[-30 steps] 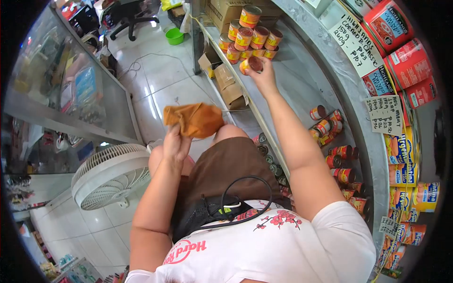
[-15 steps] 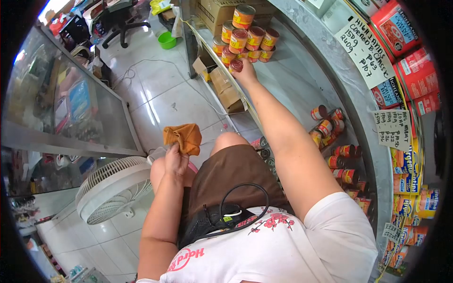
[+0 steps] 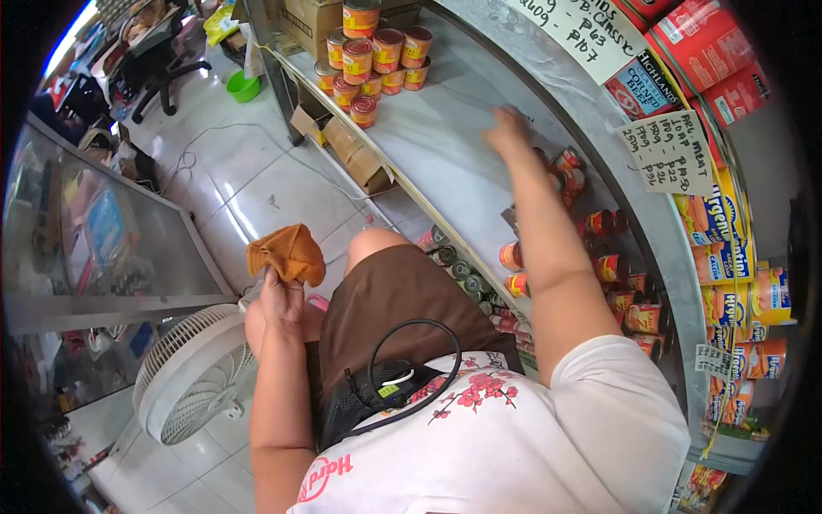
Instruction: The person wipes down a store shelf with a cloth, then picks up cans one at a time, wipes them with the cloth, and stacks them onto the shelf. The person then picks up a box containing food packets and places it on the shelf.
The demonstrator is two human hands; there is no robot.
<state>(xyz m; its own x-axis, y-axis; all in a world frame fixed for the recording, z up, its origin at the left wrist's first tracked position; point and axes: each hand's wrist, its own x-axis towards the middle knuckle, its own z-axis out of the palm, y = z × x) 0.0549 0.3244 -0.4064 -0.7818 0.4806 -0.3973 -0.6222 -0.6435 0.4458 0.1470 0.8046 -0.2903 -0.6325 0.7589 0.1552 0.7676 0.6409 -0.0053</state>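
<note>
My left hand (image 3: 281, 298) is closed on a folded orange-brown cloth (image 3: 289, 255), held up above my knee. My right hand (image 3: 509, 135) reaches over the grey shelf (image 3: 454, 128) toward its back edge; motion smears its fingers, so I cannot see whether they hold anything. To its left, a stack of red and yellow cans (image 3: 387, 51) stands on the shelf, with one can (image 3: 363, 111) in front. Below my right hand, more cans (image 3: 568, 176) are grouped, partly hidden by my forearm.
Price cards (image 3: 672, 154) hang by the canned goods on the right. A white fan (image 3: 193, 377) stands on the floor at left, near a glass cabinet (image 3: 128, 223). Open cardboard boxes (image 3: 355, 158) sit under the shelf. A cable (image 3: 201, 137) lies on the tiles, near a green basin (image 3: 243, 86).
My right hand has let go of the can at the front of the stack and swung right over the shelf. The view has shifted right; my left hand still holds the cloth.
</note>
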